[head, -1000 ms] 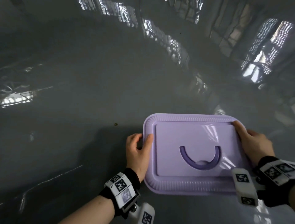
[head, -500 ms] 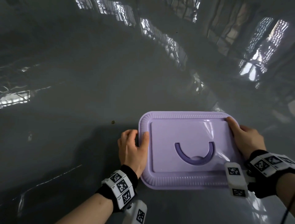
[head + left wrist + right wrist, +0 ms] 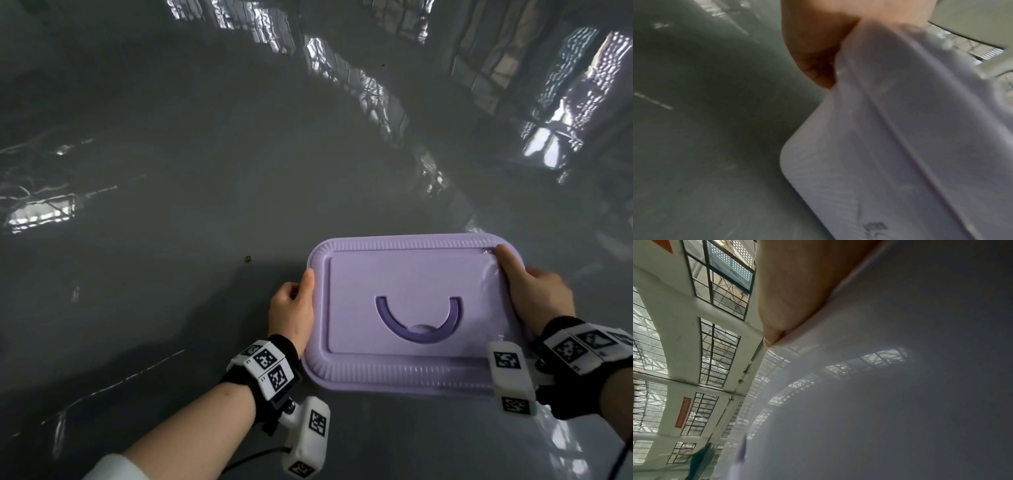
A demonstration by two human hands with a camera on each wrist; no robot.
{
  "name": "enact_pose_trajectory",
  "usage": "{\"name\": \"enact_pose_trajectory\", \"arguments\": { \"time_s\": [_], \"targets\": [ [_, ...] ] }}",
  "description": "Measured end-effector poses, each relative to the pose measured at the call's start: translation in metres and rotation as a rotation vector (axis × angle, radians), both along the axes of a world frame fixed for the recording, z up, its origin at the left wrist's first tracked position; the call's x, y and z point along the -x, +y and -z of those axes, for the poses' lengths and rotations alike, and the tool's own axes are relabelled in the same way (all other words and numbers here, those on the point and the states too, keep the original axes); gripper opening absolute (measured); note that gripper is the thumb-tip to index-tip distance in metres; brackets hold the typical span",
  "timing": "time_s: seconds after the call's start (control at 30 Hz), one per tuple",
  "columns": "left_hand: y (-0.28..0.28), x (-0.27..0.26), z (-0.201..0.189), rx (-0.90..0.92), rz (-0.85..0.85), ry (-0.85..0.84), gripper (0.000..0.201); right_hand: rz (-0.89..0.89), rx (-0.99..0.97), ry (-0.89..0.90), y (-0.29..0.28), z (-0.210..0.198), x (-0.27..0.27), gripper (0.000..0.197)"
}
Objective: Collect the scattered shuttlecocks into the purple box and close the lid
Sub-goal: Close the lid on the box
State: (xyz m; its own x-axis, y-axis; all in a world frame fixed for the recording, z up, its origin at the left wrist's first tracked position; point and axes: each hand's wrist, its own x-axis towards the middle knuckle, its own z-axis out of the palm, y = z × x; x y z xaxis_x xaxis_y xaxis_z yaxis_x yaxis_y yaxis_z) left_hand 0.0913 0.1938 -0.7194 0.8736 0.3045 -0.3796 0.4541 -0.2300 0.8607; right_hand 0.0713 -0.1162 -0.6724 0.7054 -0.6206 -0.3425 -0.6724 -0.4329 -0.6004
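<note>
Glossy grey floor [image 3: 171,240]; lidded purple box [image 3: 411,274] lies between left hand [image 3: 291,308] and right hand [image 3: 537,294], each grip seemingly clamping its rim.

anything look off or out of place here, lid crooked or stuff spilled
Nothing stands out. The purple lid sits square and flat, its handle folded down. The left hand and right hand grip its short edges. Only a small speck lies on the grey floor; no shuttlecocks are visible.

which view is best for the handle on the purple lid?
Head view: the dark purple U-shaped handle lies flat in the lid, fully visible between the left hand and the right hand. The left wrist view shows only the blurred lid edge and side; the right wrist view only a glossy surface. Neither shows the handle.
</note>
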Motion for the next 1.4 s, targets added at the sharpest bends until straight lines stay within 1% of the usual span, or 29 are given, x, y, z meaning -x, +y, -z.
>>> {"name": "enact_pose_trajectory", "arguments": {
  "time_s": [0.13, 0.2, 0.27, 0.4, 0.5, 0.57, 0.7, 0.8, 0.93, 1.03, 1.1, 1.13, 1.17, 1.23, 1.3, 1.33, 1.37, 1.4],
  "targets": [
    [0.001, 0.002, 0.004, -0.033, -0.007, -0.034, 0.044, -0.004, 0.013, -0.006, 0.001, 0.001, 0.000, 0.066],
    [0.001, 0.002, 0.000, -0.097, 0.021, -0.078, 0.040, -0.002, 0.013, -0.008, 0.003, 0.000, 0.000, 0.063],
    [0.001, 0.003, -0.005, -0.243, 0.085, -0.115, 0.036, -0.003, 0.026, -0.007, 0.003, 0.000, 0.000, 0.061],
    [0.003, 0.006, -0.011, -0.558, 0.212, -0.159, 0.033, -0.027, 0.071, 0.017, 0.002, 0.000, 0.000, 0.067],
    [0.000, 0.005, -0.014, -0.668, 0.267, -0.193, 0.030, -0.030, 0.089, 0.017, 0.003, -0.001, 0.001, 0.066],
    [-0.001, 0.005, -0.014, -0.653, 0.270, -0.212, 0.028, -0.025, 0.098, 0.020, 0.002, -0.001, 0.001, 0.067],
    [0.000, 0.008, -0.019, -0.588, 0.285, -0.210, 0.062, -0.028, 0.107, 0.021, 0.001, 0.000, 0.001, 0.069],
    [-0.001, 0.008, -0.024, -0.581, 0.305, -0.240, 0.072, -0.022, 0.107, 0.018, 0.000, 0.002, 0.001, 0.070],
    [0.000, 0.005, -0.027, -0.651, 0.375, -0.229, 0.070, -0.016, 0.107, 0.010, -0.001, 0.003, 0.001, 0.071],
    [-0.003, 0.003, -0.028, -0.571, 0.400, -0.147, 0.066, 0.000, 0.113, 0.006, -0.002, 0.003, 0.000, 0.070],
    [-0.009, 0.002, -0.026, -0.504, 0.346, -0.070, 0.062, 0.001, 0.117, 0.001, -0.002, 0.004, 0.000, 0.071],
    [-0.014, 0.004, -0.023, -0.512, 0.310, -0.060, 0.058, 0.003, 0.120, -0.004, -0.003, 0.005, 0.000, 0.072],
    [-0.019, 0.006, -0.020, -0.536, 0.273, -0.099, 0.053, 0.009, 0.122, -0.011, -0.005, 0.006, 0.001, 0.073],
    [-0.024, 0.011, -0.014, -0.586, 0.219, -0.286, 0.046, 0.022, 0.122, -0.022, -0.007, 0.009, 0.000, 0.074],
    [-0.024, 0.012, -0.010, -0.609, 0.213, -0.409, 0.051, 0.028, 0.108, -0.017, -0.008, 0.011, 0.001, 0.073],
    [-0.024, 0.013, -0.012, -0.639, 0.227, -0.451, 0.055, 0.035, 0.102, -0.024, -0.008, 0.011, 0.001, 0.072],
    [-0.025, 0.017, -0.015, -0.704, 0.281, -0.521, 0.057, 0.043, 0.093, -0.033, -0.008, 0.011, 0.002, 0.070],
    [-0.026, 0.023, -0.020, -0.790, 0.406, -0.636, 0.059, 0.045, 0.090, -0.044, -0.008, 0.011, 0.002, 0.068]
  ]
}}
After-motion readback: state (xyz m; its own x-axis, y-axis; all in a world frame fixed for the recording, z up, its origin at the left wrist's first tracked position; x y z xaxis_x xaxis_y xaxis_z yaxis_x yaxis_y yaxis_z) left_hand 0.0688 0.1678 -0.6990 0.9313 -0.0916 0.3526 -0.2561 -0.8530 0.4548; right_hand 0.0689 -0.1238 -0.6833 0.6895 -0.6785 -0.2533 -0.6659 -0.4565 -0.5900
